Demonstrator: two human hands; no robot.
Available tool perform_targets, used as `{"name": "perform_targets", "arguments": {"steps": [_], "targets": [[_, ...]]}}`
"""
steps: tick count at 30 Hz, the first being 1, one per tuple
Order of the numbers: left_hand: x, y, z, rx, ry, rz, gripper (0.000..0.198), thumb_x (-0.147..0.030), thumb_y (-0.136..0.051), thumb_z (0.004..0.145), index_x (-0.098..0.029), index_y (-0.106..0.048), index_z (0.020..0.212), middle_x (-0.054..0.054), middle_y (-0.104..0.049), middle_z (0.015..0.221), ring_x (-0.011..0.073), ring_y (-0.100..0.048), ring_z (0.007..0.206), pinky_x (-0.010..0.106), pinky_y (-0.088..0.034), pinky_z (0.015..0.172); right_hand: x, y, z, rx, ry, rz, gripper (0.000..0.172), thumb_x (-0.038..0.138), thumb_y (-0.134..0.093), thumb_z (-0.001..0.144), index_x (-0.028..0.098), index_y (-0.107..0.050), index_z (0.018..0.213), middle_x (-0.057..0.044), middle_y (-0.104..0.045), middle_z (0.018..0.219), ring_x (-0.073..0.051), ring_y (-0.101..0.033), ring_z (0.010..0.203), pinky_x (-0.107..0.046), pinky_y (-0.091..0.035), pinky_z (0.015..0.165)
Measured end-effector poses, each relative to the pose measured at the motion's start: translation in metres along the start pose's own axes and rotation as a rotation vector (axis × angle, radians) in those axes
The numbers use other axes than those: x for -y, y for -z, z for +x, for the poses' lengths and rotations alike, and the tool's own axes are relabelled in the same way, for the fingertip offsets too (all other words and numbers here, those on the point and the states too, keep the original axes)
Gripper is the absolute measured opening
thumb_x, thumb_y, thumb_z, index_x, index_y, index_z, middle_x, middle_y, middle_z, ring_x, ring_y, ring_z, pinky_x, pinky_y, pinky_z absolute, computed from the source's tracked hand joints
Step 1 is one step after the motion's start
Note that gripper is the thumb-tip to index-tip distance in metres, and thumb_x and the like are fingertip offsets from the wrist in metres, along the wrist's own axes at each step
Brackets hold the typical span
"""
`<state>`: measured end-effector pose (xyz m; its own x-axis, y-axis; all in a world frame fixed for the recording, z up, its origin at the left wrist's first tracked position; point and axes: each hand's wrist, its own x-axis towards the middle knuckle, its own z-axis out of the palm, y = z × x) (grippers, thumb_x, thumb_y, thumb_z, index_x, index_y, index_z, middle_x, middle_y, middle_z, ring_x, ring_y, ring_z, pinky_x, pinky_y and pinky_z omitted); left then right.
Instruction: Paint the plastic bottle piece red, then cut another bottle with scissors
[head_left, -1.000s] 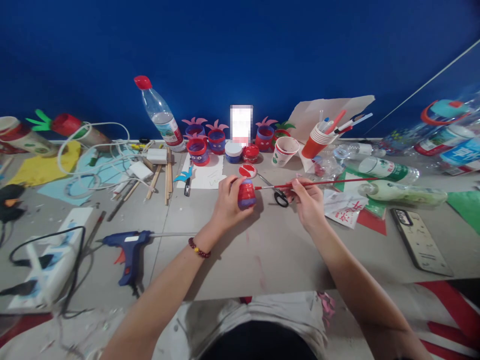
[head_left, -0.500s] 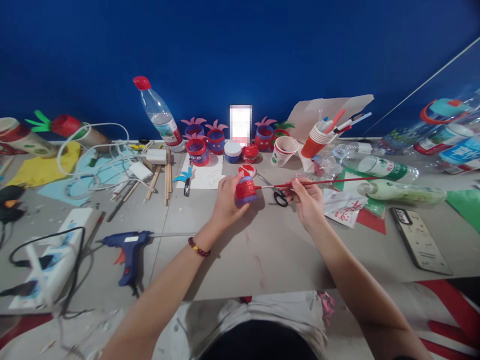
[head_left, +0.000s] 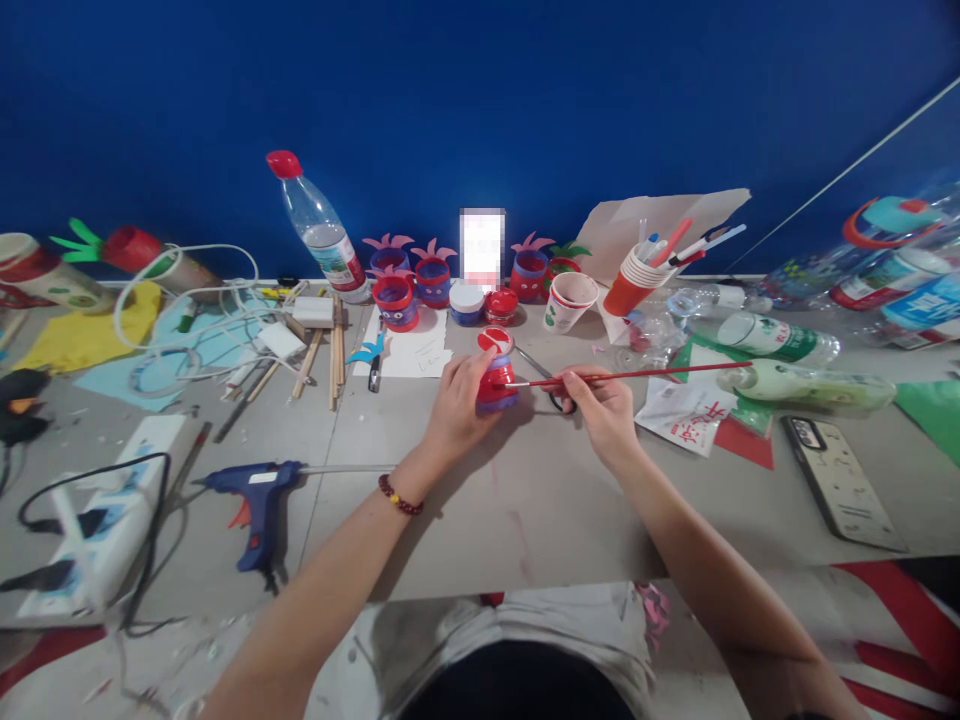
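Observation:
My left hand (head_left: 459,405) is closed round a small red-and-purple painted cup (head_left: 495,388), held above the table. In my right hand (head_left: 602,412) a long red paintbrush (head_left: 660,371) is pinched, its tip touching the cup's red side. A red-smeared lid (head_left: 495,341) lies just behind the cup. Scissors (head_left: 536,362) rest partly hidden under my right fingers. Farther back stand an open jar of red paint (head_left: 500,306) and a white-lidded jar (head_left: 466,303). Several similar painted cups with leafy tops, such as one with eyes (head_left: 395,302), stand along the wall.
A glue gun (head_left: 259,505) and a power strip (head_left: 112,520) lie to the left, with cables and wooden sticks (head_left: 337,350). At the right are a paper cup (head_left: 570,302), an orange cup of pens (head_left: 634,285), plastic bottles (head_left: 780,338) and a phone (head_left: 841,485).
The cup has turned slightly and shifted a little right in my left hand. The brush has moved a little lower at its tip, and my right hand has shifted slightly left.

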<state>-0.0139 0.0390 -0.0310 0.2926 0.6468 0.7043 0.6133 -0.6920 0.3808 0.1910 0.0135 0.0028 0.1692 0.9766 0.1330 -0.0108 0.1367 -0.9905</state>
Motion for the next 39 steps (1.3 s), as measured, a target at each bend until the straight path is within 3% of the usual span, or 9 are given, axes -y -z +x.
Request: {"name": "perform_targets", "arguments": {"steps": [9,14,20,23,27,39], "targets": [[0.0,0.005,0.0,-0.02,0.042,-0.033,0.065,-0.03,-0.068,0.088,-0.025,-0.034,0.144,0.012,-0.062,0.124,0.0268,-0.058,0.114,0.047,-0.049,0.097,0.007,0.007,0.006,-0.11,0.069,-0.067,0.042,0.061,-0.076,0.072,0.02,-0.069,0.074,-0.003,-0.071,0.061,-0.01,-0.05,0.044,-0.024,-0.041,0.041],[0.001,0.004,-0.002,0.001,0.094,-0.026,0.069,-0.032,-0.071,0.085,-0.025,-0.034,0.144,0.013,-0.059,0.126,0.0283,-0.058,0.117,0.05,-0.05,0.1,-0.002,0.016,0.013,-0.16,0.086,0.017,0.036,0.056,-0.076,0.075,0.021,-0.07,0.076,-0.002,-0.072,0.065,-0.01,-0.054,0.049,-0.023,-0.042,0.043],[-0.001,0.0,-0.003,-0.089,0.098,-0.017,0.066,-0.028,-0.073,0.082,-0.023,-0.039,0.138,0.014,-0.054,0.13,0.0286,-0.056,0.122,0.05,-0.049,0.105,-0.013,0.014,0.009,-0.083,0.027,0.08,0.029,0.049,-0.074,0.08,0.021,-0.07,0.081,-0.003,-0.074,0.071,-0.012,-0.059,0.054,-0.024,-0.043,0.046],[-0.002,-0.001,-0.002,-0.087,0.072,0.019,0.059,-0.027,-0.073,0.082,-0.024,-0.043,0.133,0.013,-0.054,0.127,0.0275,-0.057,0.119,0.049,-0.052,0.104,-0.01,0.007,0.003,-0.04,-0.007,0.072,0.031,0.05,-0.075,0.079,0.02,-0.071,0.08,-0.003,-0.073,0.067,-0.01,-0.054,0.048,-0.024,-0.044,0.046],[-0.004,-0.003,-0.002,-0.106,0.042,0.03,0.055,-0.028,-0.071,0.084,-0.022,-0.044,0.131,0.013,-0.054,0.125,0.0264,-0.059,0.116,0.047,-0.054,0.101,-0.001,-0.002,-0.002,-0.007,-0.022,0.031,0.036,0.055,-0.076,0.075,0.019,-0.072,0.077,-0.003,-0.069,0.058,-0.013,-0.059,0.052,-0.024,-0.045,0.046],[0.0,0.002,-0.003,-0.083,0.076,-0.007,0.056,-0.031,-0.072,0.082,-0.022,-0.045,0.131,0.013,-0.054,0.127,0.0273,-0.056,0.12,0.049,-0.05,0.105,-0.004,0.015,0.012,-0.107,0.03,-0.022,0.036,0.056,-0.077,0.074,0.02,-0.071,0.076,-0.004,-0.074,0.067,-0.012,-0.056,0.049,-0.024,-0.042,0.043]]}}
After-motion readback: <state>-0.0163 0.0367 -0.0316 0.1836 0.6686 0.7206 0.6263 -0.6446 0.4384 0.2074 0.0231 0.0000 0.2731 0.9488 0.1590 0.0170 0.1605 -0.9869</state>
